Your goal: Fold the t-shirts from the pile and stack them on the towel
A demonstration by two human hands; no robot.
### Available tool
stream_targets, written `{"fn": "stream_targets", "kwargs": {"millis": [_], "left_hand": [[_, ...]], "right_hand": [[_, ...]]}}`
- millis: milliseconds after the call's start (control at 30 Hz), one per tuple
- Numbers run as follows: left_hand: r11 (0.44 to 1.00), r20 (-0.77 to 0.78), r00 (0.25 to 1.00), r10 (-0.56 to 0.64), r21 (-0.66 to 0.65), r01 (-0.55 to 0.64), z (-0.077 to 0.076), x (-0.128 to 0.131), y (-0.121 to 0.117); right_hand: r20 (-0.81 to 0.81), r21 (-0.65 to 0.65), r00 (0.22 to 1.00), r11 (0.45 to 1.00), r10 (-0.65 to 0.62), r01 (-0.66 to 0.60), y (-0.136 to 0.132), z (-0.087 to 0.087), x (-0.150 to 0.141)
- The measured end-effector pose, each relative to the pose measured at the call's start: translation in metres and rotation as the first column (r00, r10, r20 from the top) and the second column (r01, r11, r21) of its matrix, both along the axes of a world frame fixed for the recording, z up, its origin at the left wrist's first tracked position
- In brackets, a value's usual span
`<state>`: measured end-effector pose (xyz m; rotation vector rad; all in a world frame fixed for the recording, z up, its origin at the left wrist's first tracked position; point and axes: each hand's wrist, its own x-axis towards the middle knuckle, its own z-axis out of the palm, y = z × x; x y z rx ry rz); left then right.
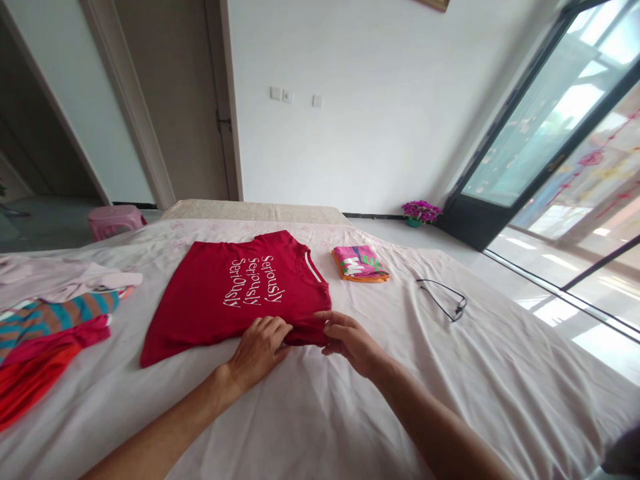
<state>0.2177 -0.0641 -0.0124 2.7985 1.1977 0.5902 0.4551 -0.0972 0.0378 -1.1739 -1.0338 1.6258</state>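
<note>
A red T-shirt (210,293) with white lettering lies spread on the pale bedsheet, its neckline to the right. At its near edge, my left hand (261,350) is closed over the fabric near the sleeve, with the thumb underneath. My right hand (353,340) pinches the sleeve end between thumb and fingers, just right of the left hand. The fabric between my hands is bunched. Beyond my right hand sits a folded pink and orange garment (361,262) with a printed design.
Black-framed glasses (445,300) lie on the sheet (400,380) at right. Several loose clothes, among them a striped garment (60,317), are heaped at left. Past the bed stand a pink stool (116,220) and potted purple flowers (421,211).
</note>
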Motion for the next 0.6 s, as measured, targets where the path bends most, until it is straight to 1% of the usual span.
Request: {"fn": "stream_targets", "kwargs": {"millis": [67,133,200,267,300,367,433,467,500,567,600], "left_hand": [[1.0,-0.016,1.0,0.021,0.01,-0.021,-0.003,0.002,0.002],[1.0,-0.017,1.0,0.021,0.023,-0.02,-0.005,0.002,0.003],[1.0,0.009,1.0,-0.004,0.026,0.004,-0.008,-0.001,0.004],[0.999,0.054,0.998,-0.036,0.017,0.035,-0.009,-0.005,0.004],[0.999,0.076,0.996,-0.046,0.01,0.045,-0.009,-0.007,0.005],[0.998,0.101,0.993,-0.054,-0.008,0.055,-0.008,-0.011,0.006],[0.998,0.087,0.995,-0.056,-0.028,0.058,-0.005,-0.013,0.007],[0.998,0.071,0.996,-0.052,-0.036,0.055,-0.004,-0.014,0.008],[0.998,0.054,0.997,-0.046,-0.041,0.049,-0.002,-0.014,0.009],[0.999,0.028,0.999,-0.028,-0.045,0.029,-0.001,-0.014,0.011],[0.999,0.027,1.0,-0.012,-0.047,0.013,-0.001,-0.013,0.012]], "right_hand": [[-0.057,-0.091,0.998,0.996,-0.002,-0.003,0.002,-0.001,0.0],[-0.094,-0.134,0.995,0.991,-0.015,0.002,0.004,-0.005,0.003],[-0.106,-0.109,0.994,0.994,-0.004,-0.008,0.006,-0.01,0.007],[-0.062,-0.025,0.997,0.999,0.04,-0.041,0.008,-0.017,0.011],[-0.004,0.029,0.999,0.998,0.048,-0.047,0.009,-0.022,0.012],[0.195,0.167,0.981,0.985,0.005,-0.038,0.012,-0.031,0.012],[0.398,0.293,0.913,0.955,-0.088,-0.036,0.017,-0.039,0.01],[0.459,0.319,0.881,0.947,-0.113,-0.045,0.02,-0.041,0.009],[0.494,0.317,0.862,0.947,-0.112,-0.058,0.022,-0.042,0.007],[0.533,0.289,0.841,0.954,-0.095,-0.076,0.029,-0.041,0.005],[0.566,0.304,0.816,0.949,-0.113,-0.079,0.032,-0.038,0.005]]}}
